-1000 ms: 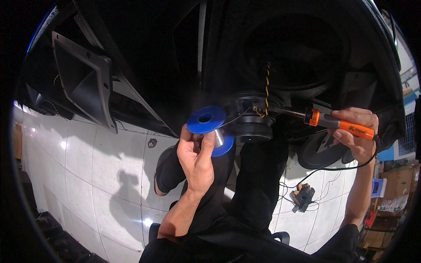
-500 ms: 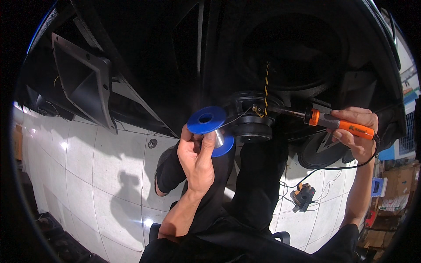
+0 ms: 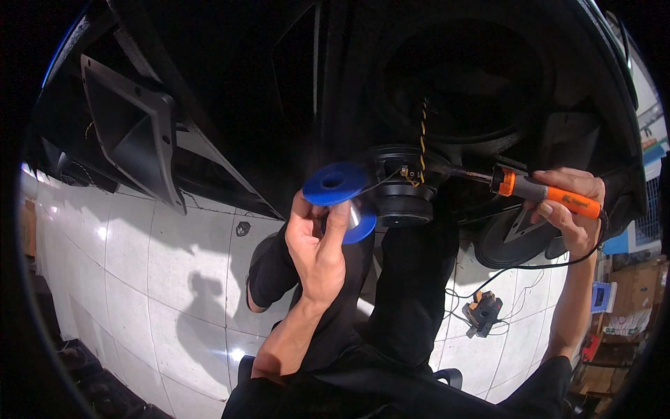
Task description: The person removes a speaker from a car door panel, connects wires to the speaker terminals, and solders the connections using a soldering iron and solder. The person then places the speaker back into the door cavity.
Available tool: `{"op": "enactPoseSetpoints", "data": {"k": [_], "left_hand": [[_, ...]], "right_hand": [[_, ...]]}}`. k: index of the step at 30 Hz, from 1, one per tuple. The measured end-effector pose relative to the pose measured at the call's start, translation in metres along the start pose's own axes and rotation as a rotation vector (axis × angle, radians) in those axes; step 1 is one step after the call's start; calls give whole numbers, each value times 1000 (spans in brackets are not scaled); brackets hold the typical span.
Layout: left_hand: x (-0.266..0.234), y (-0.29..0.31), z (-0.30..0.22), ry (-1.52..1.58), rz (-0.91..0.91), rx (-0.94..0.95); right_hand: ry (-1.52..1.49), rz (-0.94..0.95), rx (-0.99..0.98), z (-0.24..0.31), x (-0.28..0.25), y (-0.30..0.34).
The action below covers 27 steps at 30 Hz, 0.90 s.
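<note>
My left hand (image 3: 317, 255) is closed around a blue spool of solder wire (image 3: 335, 183), its thumb on the wound wire. A thin strand of solder runs from the spool to the metal terminal of a round black speaker driver (image 3: 398, 206). In my right hand (image 3: 572, 213) is an orange and grey soldering iron (image 3: 544, 194), its long metal shaft pointing left at the terminal. Whether the tip touches it is hard to tell. A twisted yellow and black wire (image 3: 423, 133) hangs from above and ends at the same terminal.
A large black speaker cabinet (image 3: 230, 63) fills the upper view. To the left stands a black horn (image 3: 136, 129). The iron's black cord (image 3: 516, 267) loops below my right hand. On the tiled floor (image 3: 125, 279) sits a small dark stand (image 3: 483, 314); cardboard boxes (image 3: 636, 290) are at far right.
My left hand and the spool have moved slightly up and to the right, toward the driver. The soldering iron has shifted a little to the right.
</note>
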<state>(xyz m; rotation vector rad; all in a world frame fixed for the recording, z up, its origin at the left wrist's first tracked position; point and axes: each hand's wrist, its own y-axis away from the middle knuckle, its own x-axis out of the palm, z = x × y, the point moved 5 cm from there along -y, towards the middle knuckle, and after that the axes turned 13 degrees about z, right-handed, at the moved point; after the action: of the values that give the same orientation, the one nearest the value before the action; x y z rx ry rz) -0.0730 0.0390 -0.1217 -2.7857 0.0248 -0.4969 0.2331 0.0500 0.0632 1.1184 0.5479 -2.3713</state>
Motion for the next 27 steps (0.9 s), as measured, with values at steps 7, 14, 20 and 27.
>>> {"op": "enactPoseSetpoints", "data": {"k": [7,14,20,27], "left_hand": [[3,-3,-3,-5,-29,-48],[3,-5,-3,15,-5,-52],[3,-5,-2,20,-1,-57],[4,-6,-2,5,24,-56]], "right_hand": [[-36,-9,68,2,2,-3],[-120,-29,121,3,1,-9],[-133,-20,151,2,-2,-10],[-109,-14,151,1,-4,-12]]}}
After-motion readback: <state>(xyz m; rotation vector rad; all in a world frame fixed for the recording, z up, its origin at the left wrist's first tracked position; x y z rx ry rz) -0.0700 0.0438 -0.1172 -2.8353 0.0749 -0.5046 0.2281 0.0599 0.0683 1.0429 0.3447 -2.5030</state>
